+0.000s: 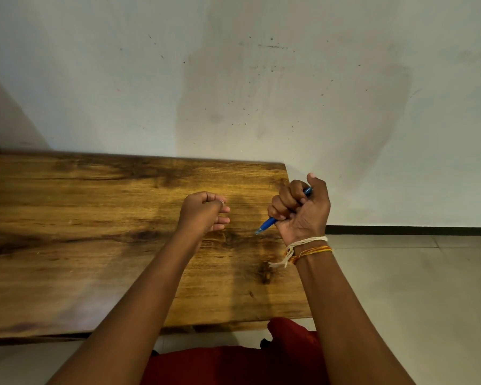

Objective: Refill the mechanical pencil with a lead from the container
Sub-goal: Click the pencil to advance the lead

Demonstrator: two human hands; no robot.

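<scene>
A wooden table (100, 218) with dark grain streaks stands against a pale wall (233, 79) on a tiled floor (414, 273); nothing can be made out lying on its top

Setting: plain indoor room, probably domestic, with a wooden table set against a wall.

The wooden table (100, 218) has a stained, strongly grained top and lies under and to the left of both hands; its far edge meets a pale painted wall (233, 79). The wall is bare and carries dark specks and faint smudges above the hands. To the right of the right hand (300, 209), which is closed around a blue mechanical pencil (267, 225), a dark skirting strip (414, 230) runs along the wall base above a floor of large light tiles (400, 287). No tools, benches or shelving indicate a workshop or laboratory; the room type beyond this cannot be determined.
</scene>
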